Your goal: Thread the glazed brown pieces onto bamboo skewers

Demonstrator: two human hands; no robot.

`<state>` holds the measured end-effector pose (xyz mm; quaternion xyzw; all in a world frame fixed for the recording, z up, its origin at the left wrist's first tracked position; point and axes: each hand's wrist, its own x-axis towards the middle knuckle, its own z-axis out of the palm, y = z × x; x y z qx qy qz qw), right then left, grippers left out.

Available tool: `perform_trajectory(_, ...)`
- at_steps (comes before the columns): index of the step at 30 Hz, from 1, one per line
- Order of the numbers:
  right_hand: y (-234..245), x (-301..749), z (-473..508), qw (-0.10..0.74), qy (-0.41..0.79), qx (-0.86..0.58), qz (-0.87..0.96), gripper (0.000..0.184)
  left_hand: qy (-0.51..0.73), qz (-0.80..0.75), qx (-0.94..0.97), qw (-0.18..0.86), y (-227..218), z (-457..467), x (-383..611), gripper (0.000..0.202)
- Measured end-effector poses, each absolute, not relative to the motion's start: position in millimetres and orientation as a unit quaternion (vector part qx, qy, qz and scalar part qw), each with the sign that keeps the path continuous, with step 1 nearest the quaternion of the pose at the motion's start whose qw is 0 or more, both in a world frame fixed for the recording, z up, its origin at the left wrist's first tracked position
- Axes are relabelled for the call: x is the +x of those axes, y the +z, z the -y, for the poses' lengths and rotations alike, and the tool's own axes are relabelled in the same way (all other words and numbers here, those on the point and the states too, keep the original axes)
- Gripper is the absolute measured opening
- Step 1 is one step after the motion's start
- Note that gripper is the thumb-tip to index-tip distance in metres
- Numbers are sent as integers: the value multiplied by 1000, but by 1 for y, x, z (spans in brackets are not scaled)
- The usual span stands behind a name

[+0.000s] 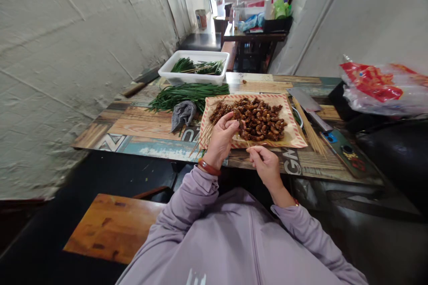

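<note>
Where the striped paper sheet lies on the tabletop, it carries a pile of glossy, dark-brown, oval pieces heaped at its centre. The left hand rests over the sheet's near-left edge, fingers pinched narrow on one brown piece. The right hand, just off the sheet's near edge, is closed in a pinch on a thin skewer. Loose sticks lie right of the sheet; green chives and a grey cloth lie left of it.
</note>
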<state>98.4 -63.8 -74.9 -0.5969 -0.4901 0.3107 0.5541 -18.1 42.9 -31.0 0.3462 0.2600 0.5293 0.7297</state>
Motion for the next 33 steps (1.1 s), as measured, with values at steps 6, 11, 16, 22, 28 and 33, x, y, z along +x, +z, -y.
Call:
perform_trajectory(6, -74, 98, 64, 569, 302, -598, 477, 26, 508, -278, 370, 726, -29, -34, -21, 53)
perform_trajectory(11, -73, 96, 64, 574, 313, -591, 472, 26, 474, -276, 370, 750, -28, -18, -22, 61)
perform_trajectory(16, -74, 94, 65, 576, 335, -583, 465, 24, 480, -274, 366, 749, -30, -10, -19, 61)
perform_trajectory(22, -64, 95, 75, 515, 292, -589, 551, 19, 506, -271, 374, 729, -29, -12, -26, 59)
perform_trajectory(28, -36, 84, 67, 517, 399, -565, 504, 25, 515, -288, 365, 720, -28, -5, -46, 50)
perform_trajectory(33, -11, 68, 30, 536, 501, -513, 446, 30, 481, -302, 348, 746, -35, 7, -71, 41)
